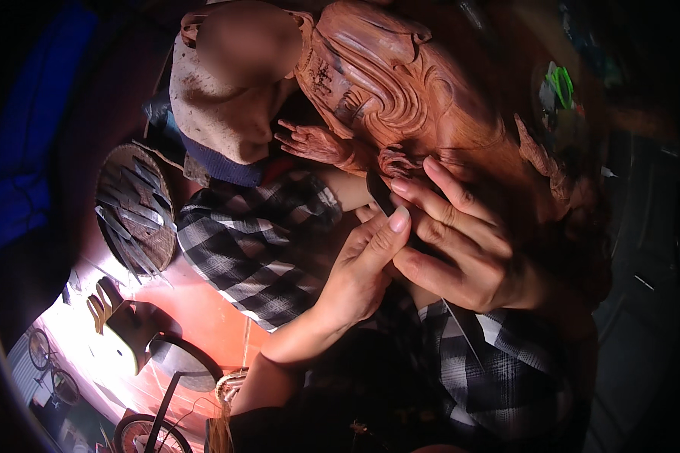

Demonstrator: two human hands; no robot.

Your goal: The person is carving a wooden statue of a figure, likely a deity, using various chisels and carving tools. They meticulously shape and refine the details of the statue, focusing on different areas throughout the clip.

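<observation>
A reddish-brown wooden carved figure point(400, 83) with flowing robe folds lies across my lap. Its small carved hand point(313, 142) sticks out on the left side. My left hand point(359, 260) pinches a thin dark file point(378, 192) near its upper end, thumb on top. My right hand point(461, 249) is closed round the same tool lower down, with its index finger reaching forward over the wood. The file's narrow tail point(465, 332) shows below the right hand. The file's upper end is close to the carved folds; whether it touches them I cannot tell.
A round woven basket point(113, 170) holding several metal files stands on the left. A stained beige cloth point(219, 113) lies beside the figure's upper end. Lower left are a wheel point(151, 434) and bicycles point(53, 370) on a brightly lit floor. A bright green coil point(561, 87) sits far right.
</observation>
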